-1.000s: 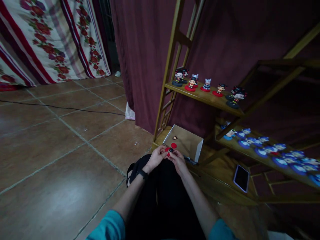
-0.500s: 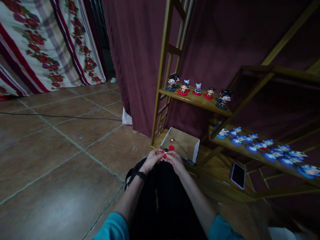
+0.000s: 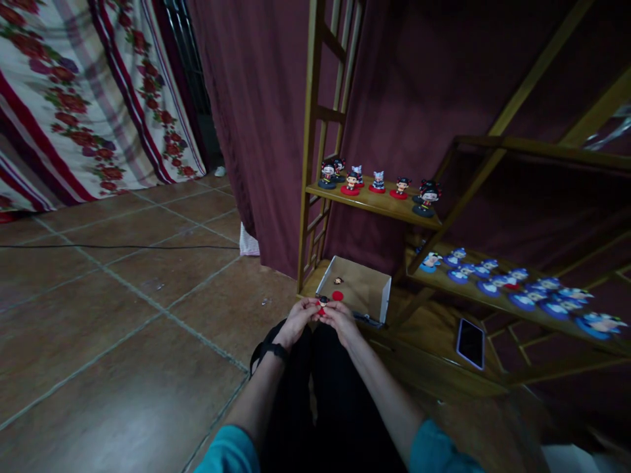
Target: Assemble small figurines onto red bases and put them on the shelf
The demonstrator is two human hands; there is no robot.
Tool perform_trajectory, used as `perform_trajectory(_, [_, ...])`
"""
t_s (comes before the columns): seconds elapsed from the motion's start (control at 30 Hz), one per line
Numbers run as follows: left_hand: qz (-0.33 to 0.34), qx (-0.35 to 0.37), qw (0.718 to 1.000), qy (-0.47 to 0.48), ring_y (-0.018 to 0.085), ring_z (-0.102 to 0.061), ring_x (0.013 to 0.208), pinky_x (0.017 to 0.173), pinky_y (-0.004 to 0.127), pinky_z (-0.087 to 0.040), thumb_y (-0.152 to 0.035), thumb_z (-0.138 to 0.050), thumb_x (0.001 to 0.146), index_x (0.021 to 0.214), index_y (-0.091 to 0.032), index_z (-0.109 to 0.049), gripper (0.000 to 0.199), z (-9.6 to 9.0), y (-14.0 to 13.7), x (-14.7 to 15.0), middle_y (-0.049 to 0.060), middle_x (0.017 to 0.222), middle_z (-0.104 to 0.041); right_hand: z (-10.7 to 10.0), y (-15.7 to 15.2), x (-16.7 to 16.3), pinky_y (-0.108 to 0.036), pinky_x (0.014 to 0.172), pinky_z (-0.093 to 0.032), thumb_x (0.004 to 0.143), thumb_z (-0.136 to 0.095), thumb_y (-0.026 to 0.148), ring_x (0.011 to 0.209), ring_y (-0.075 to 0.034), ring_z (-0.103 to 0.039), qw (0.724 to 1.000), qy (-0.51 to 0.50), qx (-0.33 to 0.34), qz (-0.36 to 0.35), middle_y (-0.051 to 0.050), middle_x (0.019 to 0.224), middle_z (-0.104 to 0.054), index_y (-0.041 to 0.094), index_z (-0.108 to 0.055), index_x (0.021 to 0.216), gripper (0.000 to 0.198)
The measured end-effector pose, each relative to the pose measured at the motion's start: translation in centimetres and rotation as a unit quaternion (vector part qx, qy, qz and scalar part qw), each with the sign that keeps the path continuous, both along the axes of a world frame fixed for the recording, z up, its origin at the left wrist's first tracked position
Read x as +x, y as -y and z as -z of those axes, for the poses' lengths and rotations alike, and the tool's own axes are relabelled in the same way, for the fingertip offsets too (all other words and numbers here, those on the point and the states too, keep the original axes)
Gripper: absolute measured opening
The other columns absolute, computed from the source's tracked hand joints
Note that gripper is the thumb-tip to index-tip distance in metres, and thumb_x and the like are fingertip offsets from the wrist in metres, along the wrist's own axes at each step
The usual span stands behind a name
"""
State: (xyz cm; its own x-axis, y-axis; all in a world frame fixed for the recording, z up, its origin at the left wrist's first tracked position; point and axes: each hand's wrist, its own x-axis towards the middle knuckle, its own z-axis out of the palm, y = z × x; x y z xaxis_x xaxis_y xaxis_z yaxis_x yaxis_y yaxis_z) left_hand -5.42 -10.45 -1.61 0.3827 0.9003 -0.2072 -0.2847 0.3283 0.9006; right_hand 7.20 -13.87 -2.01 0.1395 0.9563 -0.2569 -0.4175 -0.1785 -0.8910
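Between the fingertips of both hands is a small figurine (image 3: 323,303) with black hair and a red base. My left hand (image 3: 299,318) pinches its left side, and my right hand (image 3: 340,316) grips it from the right. Fingers cover part of the base. Just beyond my hands lies a shallow cardboard box (image 3: 367,292) with white outer sides. Inside it are a red disc (image 3: 338,296) and a small dark-haired figurine piece (image 3: 338,281).
A wooden shelf (image 3: 365,200) above the box bears several figurines on red and black bases. Blue-and-white figurines (image 3: 490,286) line another shelf at right. Below them lies a phone (image 3: 470,343). A black cable (image 3: 123,247) crosses the tiled floor at left.
The view has shifted slightly, so the shelves appear a little further left and the floor lower. Both hands keep holding the figurine over my lap.
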Motion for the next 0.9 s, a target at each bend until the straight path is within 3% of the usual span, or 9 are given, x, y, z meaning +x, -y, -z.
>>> perform_trajectory(0.3, [0.005,0.005,1.0,0.016,0.006,-0.054,0.051,0.051,0.017,-0.042,-0.02,-0.072,0.06,0.086,-0.01,-0.058,0.03,0.5,-0.1,-0.3,0.002,0.067,-0.063,0.2,0.0,-0.2,-0.03,0.066,-0.051,0.052,-0.074,0.028,0.062,-0.011,-0.062,1.0,-0.008,0.015,0.007,0.0,0.078,-0.066,0.018,-0.055,0.07,0.028])
perform_trajectory(0.6, [-0.016,0.008,1.0,-0.007,0.005,-0.051,0.046,0.046,0.017,-0.038,-0.022,-0.071,0.059,0.081,-0.01,-0.059,0.027,0.5,-0.3,-0.1,0.001,0.062,-0.061,0.2,-0.5,-0.8,-0.034,0.067,-0.052,0.049,-0.075,0.027,0.06,-0.014,-0.063,0.999,-0.014,0.018,0.039,-0.001,0.074,-0.067,0.016,-0.058,0.067,0.028])
perform_trajectory(0.9, [-0.011,0.006,1.0,0.005,0.006,-0.054,0.051,0.051,0.018,-0.042,-0.022,-0.069,0.063,0.084,-0.011,-0.059,0.026,1.1,-0.5,-0.4,0.002,0.069,-0.063,0.1,-0.5,-0.9,-0.033,0.067,-0.051,0.051,-0.074,0.026,0.06,-0.013,-0.063,0.999,-0.018,0.008,0.035,0.001,0.072,-0.066,0.017,-0.057,0.068,0.026])
